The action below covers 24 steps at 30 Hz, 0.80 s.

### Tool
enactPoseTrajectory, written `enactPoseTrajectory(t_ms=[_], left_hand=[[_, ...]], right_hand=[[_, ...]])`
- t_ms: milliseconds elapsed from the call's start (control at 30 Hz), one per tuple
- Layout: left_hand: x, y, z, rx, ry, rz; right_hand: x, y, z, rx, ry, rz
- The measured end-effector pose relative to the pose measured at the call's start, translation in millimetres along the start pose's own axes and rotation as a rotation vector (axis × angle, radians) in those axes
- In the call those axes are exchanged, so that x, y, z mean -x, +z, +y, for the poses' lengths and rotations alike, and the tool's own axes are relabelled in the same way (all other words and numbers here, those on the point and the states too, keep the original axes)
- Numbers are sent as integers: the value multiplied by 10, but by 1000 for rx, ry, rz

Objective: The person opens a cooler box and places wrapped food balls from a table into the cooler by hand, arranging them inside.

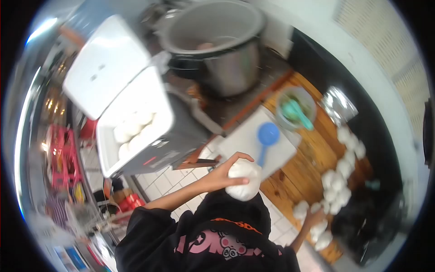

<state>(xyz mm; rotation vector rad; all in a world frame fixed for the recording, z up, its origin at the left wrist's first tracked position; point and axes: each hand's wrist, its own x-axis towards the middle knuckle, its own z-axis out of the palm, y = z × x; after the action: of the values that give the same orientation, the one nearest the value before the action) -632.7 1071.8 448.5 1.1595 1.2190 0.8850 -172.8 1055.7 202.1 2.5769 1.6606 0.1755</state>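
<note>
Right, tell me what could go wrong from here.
The smooth-looking white rounded lump is held in the left hand alone, away from the brown wooden table; it could slip toward the white tiled floor.

The right hand is among other white rounded lumps near the table's end, and might nudge one off.

The blue long-handled scoop lies loose on the white rectangular board; an arm could knock it.
</note>
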Motion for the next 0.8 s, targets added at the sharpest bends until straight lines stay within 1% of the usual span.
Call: enactPoseTrajectory(t_ms=[33, 67, 100, 167, 200, 233, 267, 300, 333, 367, 400, 467, 500, 567, 600, 633, 667, 700, 733, 767, 800], left_hand=[[230, -217, 139, -174, 135, 69], [500, -410, 380, -191, 146, 182], [770, -594, 592, -207, 157, 280], [1248, -963, 787, -28, 103, 559], [1420, -1179, 797, 1, 127, 715], [1567, -1432, 795, 31, 150, 865], [1675, -1724, 783, -109, 85, 936], [1755, -2039, 747, -249, 22, 1003], [1822, -2346, 637, -300, -40, 999], [1878, -2619, 466, -352, -100, 992], [1943, -2833, 246, -347, -90, 1003], [1989, -3273, -224, -620, -335, 939], [2016, -3437, -508, -756, -195, 907], [1916, -3352, -312, -766, -436, 929], [1912, -3307, -235, -760, -437, 929], [1924, -3245, -180, -1207, -319, 998], [1967, -3215, -180, -1655, -178, 1039], [2028, -3204, -238, -1650, -179, 1040], [2080, -3183, -312, -1597, -123, 901], [2117, -3172, -375, -1542, -65, 761], [2139, -3184, -407, -1484, -7, 623]], right_hand=[[-37, 2, 68, -168, -75, -46], [-63, -74, 37, -325, -158, -6], [-142, -95, 19, -395, -189, 12], [-219, -682, -443, -518, -77, -74], [-323, -844, -648, -523, -98, -77], [-429, -987, -851, -689, -227, -6], [-530, -1182, -1075, -852, -354, 67], [-522, -1560, -1437, -969, -407, 5], [-429, -2014, -1854, -1086, -460, -57], [-319, -2412, -2231, -1136, -571, -75], [-176, -2773, -2583, -1186, -683, -91], [121, -3380, -3191, -1350, -835, -268], [264, -3624, -3464, -1439, -915, -431], [540, -3949, -3993, -1540, -1031, -805], [700, -4073, -4249, -1526, -1129, -869], [912, -4233, -4499, -1512, -1210, -983], [1085, -4334, -4734, -1440, -1324, -1044], [1278, -4352, -4979, -1380, -1449, -1005], [1454, -4351, -5233, -1258, -1525, -1029], [1655, -4284, -5492, -1217, -1514, -1124], [1835, -4206, -5741, -1104, -1506, -1102]])
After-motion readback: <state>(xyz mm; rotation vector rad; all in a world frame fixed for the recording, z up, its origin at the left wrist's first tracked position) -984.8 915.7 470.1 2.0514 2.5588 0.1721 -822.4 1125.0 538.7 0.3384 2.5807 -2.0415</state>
